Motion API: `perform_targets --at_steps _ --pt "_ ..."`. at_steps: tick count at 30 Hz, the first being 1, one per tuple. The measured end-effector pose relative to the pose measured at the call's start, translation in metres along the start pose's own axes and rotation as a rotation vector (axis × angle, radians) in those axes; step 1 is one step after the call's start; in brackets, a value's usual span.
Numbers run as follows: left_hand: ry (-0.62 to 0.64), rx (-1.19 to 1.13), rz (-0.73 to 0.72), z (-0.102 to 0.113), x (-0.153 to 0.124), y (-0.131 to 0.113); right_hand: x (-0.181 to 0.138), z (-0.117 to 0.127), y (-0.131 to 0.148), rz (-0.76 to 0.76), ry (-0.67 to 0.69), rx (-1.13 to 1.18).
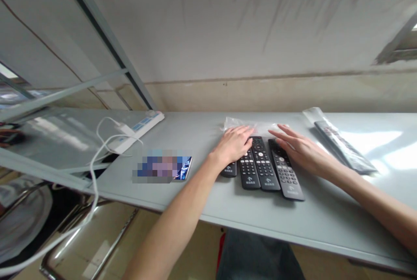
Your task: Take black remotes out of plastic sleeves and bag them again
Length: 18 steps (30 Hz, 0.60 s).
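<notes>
Both hands over a row of four remotes

A bare wall point(241, 32) fills the upper part of the frame, and below it a pale grey table point(189, 130) runs across the middle to the right edge. A metal-framed chair point(73, 249) stands at lower left, where a white cable point(95, 171) loops down past the table edge from near the power strip point(146, 125).

At centre, the left hand point(233, 144) lies across the tops of the two leftmost remotes, fingers stretched forward and thumb apart, closed round nothing. Right of centre, the right hand point(301, 149) has its fingers loosely spread and released, over the top of the rightmost remote point(288, 175).

A remote in a clear sleeve point(342, 145) lies at a slant on the right. The row sits at centre: the far-left remote point(230, 170) mostly hidden by the hand, two middle remotes point(259, 171) side by side, the rightmost angled away. A phone point(184, 169) lies left of them, and thin plastic film point(232, 122) behind the hands.

Uneven pressure on the tops could fan the row further. Film caught under fingertips might drag along, and a leftward sweep of the left forearm could nudge the phone.
</notes>
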<state>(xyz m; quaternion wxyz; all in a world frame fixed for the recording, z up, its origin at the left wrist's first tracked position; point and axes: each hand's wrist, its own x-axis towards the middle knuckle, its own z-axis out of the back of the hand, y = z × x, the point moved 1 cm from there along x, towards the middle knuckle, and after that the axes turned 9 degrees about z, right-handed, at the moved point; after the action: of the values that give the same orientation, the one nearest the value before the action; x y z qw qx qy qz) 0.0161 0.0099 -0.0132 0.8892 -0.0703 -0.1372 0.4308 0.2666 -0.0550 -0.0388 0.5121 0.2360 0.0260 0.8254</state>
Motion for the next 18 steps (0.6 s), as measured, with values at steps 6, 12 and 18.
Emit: perform_targets --at_steps 6,12,18 --pt "0.057 0.049 0.035 0.001 -0.002 0.000 -0.001 -0.005 -0.011 0.007 -0.007 0.013" --pt "0.004 0.056 0.016 0.001 -0.001 0.000 0.000 0.000 -0.004 0.034 -0.072 0.026" --pt "-0.036 0.034 0.033 0.007 -0.001 -0.001 -0.004 -0.010 -0.014 0.055 -0.047 0.028"
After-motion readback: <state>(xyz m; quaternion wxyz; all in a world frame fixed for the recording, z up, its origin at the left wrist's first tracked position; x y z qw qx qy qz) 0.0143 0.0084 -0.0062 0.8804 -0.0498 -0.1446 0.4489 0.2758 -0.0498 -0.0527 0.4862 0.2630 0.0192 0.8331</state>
